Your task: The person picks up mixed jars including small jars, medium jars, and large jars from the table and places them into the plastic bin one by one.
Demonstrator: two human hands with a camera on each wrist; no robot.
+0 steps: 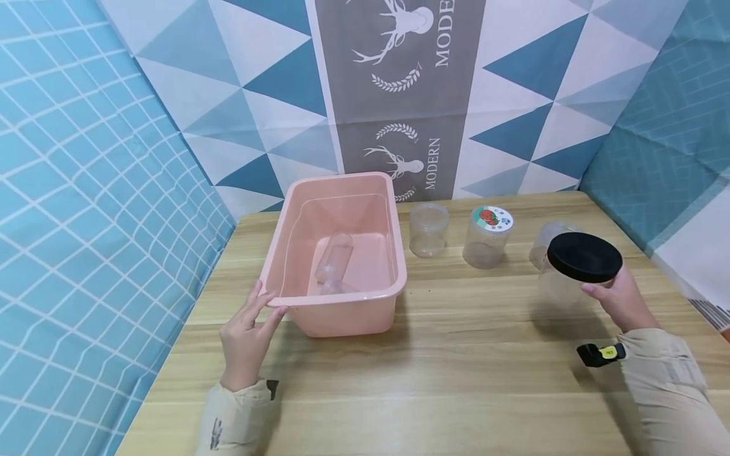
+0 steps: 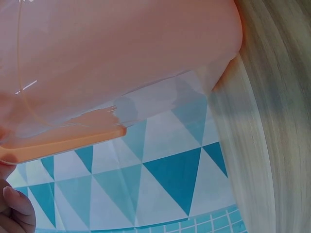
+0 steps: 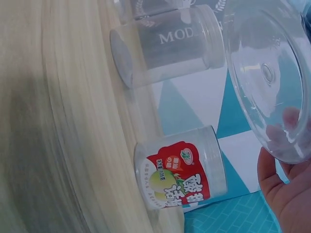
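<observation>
**Over the right side of the table, a clear jar held off the wood**

Above the table's right half, the right hand [image 1: 618,297] grips a clear plastic jar with a black lid [image 1: 584,256], fingers curled around its see-through wall just below the cap; the right wrist view shows the jar's round transparent base [image 3: 267,73] from beneath, clear of the surface. It looks empty, so I judge it light, thin-walled and fairly stiff, though a hard squeeze would likely flex it. Smooth plastic can slip, so the surest hold seems to be around the body near the lid, or over the lid's rim.

At the other side, the left hand [image 1: 246,339] rests with straight, relaxed fingers against the near left corner of a pink plastic bin [image 1: 365,310], holding nothing. A clear bottle [image 1: 335,263] lies on its side inside that bin.

Standing between bin and held jar are a small clear jar [image 1: 428,229] and a jar with a fruit label on its lid [image 1: 488,235]; another clear container [image 1: 542,244] sits partly hidden behind the held one.

Underneath is a pale wood-grain table [image 1: 456,367], smooth and flat. Patterned cloth backdrops [image 1: 239,82] in blue, white and grey close the space on three sides.
</observation>
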